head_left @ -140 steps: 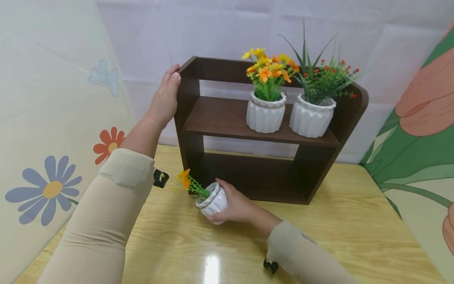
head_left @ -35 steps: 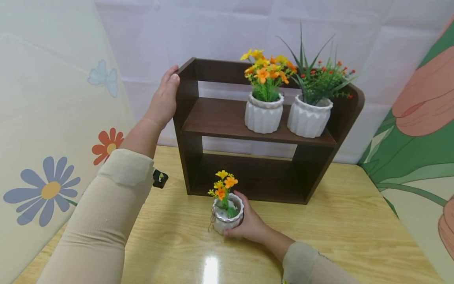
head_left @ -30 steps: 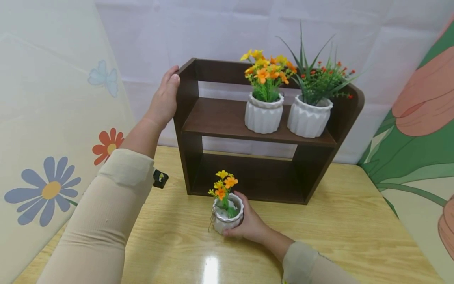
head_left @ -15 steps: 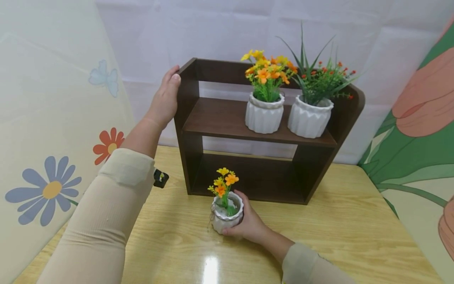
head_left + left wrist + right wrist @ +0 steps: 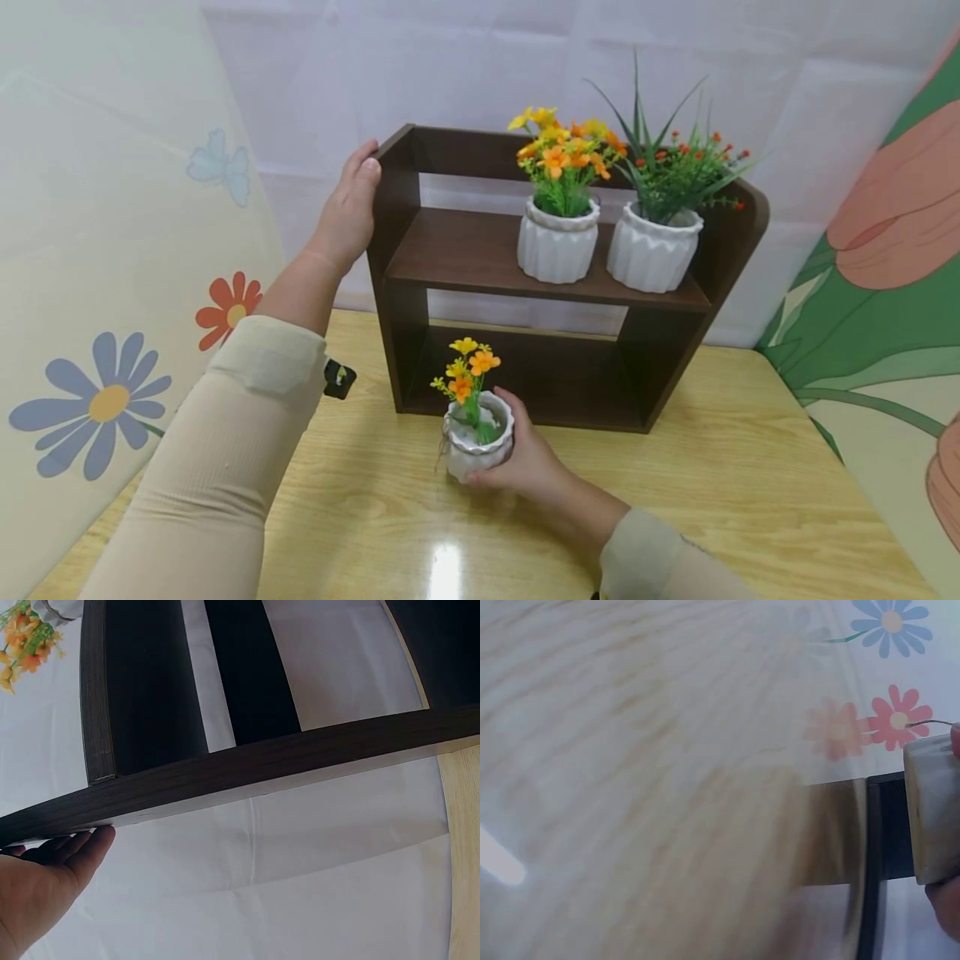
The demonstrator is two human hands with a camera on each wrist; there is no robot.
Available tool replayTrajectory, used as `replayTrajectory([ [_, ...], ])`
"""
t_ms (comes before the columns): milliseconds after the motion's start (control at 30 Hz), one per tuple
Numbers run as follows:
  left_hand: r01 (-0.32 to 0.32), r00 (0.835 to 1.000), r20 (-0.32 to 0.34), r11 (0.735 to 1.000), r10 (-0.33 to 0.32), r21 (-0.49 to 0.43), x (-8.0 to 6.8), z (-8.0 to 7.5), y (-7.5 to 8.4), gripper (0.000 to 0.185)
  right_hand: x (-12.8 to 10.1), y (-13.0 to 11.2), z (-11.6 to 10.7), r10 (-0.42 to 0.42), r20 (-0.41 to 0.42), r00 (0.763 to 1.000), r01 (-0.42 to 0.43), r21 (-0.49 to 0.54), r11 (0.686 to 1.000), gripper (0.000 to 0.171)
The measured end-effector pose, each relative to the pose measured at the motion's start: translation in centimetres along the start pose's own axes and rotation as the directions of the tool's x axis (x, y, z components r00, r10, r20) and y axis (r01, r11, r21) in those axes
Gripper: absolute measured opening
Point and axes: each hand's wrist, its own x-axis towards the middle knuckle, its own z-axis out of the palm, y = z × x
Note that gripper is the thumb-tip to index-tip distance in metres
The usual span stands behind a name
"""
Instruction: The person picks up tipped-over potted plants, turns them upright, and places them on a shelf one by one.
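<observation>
A dark brown wooden shelf stands at the back of the table. My left hand grips its upper left side panel, fingers wrapped over the top corner; in the left wrist view the fingers curl under the shelf edge. My right hand grips a small white ribbed pot with orange and yellow flowers, lifted slightly above the table in front of the shelf. The right wrist view shows the pot's side, blurred.
Two larger white ribbed pots stand on the middle shelf board: one with orange-yellow flowers, one with green spikes and red buds. The wooden table has flowered panels on both sides and a white sheet behind.
The small pot went from tilted on its side to upright, and in the last half second my right hand has raised it slightly. The left hand has stayed on the shelf.
</observation>
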Motion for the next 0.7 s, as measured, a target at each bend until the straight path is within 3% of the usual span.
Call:
replayTrajectory([
  [700, -0.001, 1.000, -0.006, 1.000, 0.001, -0.008, 0.0, 0.0, 0.0, 0.055, 0.4, -6.0, -1.1, -0.070, -0.080, 0.994, 0.061, -0.114, 0.992, 0.122],
])
